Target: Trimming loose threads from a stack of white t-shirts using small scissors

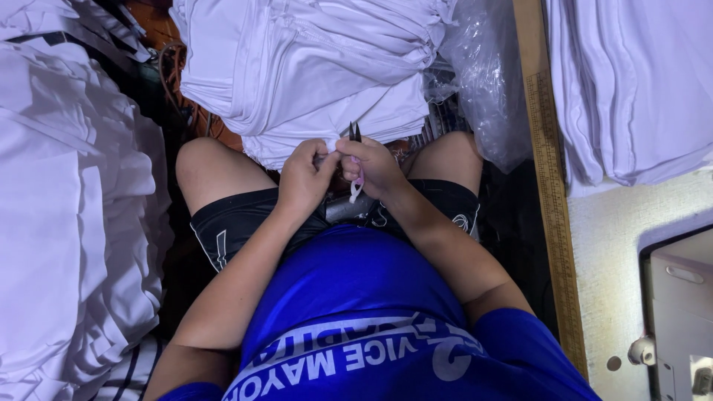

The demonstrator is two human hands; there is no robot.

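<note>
Item: white garment (327, 145), edge of topmost piece pulled off a stack of folded white cloth (297, 67) just ahead of the knees. Location: centre of view, over the lap, between both hands. Left hand (304, 178): fingers closed in a narrow pinch on the cloth edge, thumb pressed toward the other hand. Right hand (371, 165): fingers curled shut around thread snips (355, 148), dark blades pointing up and away, pale handle loop hanging below the palm; blade gap too small to tell, open or closed. Hands touching or nearly so at the pinch point. Handling, by judgement: cloth light, soft, limp, no stiffness; sags wherever unsupported, so best taken at hem or seam w/ a tight fingertip pinch close to the blades, keeping the bit to be trimmed taut. Not slippery, not fragile in bulk, but easily nicked by the blade tips if fabric bunches. Snips: small, light, rigid, sharp at tip; held round the sprung handle, not the blades. Surroundings: more white cloth heaped at left (67, 200), another folded white pile upper right (624, 89), clear plastic bag (490, 82) beside right knee, long wooden ruler (549, 186) along table edge, pale sewing-machine body (679, 319) at lower right. Wearer: blue shirt, black shorts, seated, knees apart.
</note>
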